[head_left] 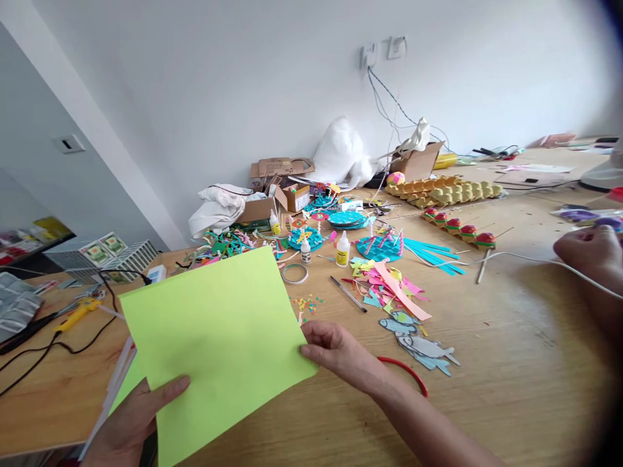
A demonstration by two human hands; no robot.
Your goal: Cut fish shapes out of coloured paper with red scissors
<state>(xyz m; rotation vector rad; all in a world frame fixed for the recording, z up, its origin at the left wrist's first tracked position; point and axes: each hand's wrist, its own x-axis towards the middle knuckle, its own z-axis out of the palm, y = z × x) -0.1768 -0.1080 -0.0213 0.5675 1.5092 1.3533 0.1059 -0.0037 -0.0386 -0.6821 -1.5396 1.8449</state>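
Observation:
A large lime-green sheet of paper (219,350) is held up in front of me, tilted above the wooden table (506,402). My left hand (141,408) grips its lower left edge, thumb lying on the front face and the other fingers hidden behind. At the right edge, near the lower right corner, my right hand (331,350) pinches the sheet between thumb and fingers. Part of another green sheet (130,388) shows behind, at the left. Several paper fish cutouts (428,347) and a red ring-shaped piece (411,373), partly hidden by my right forearm, lie to the right.
Glue bottles (342,251), a pen (348,294), a tape roll (294,274), colored paper scraps (389,285) and blue discs (379,246) lie beyond the sheet. Egg cartons (442,191) stand farther back. Another person's hand (591,253) is at the far right, near a white cable (530,257).

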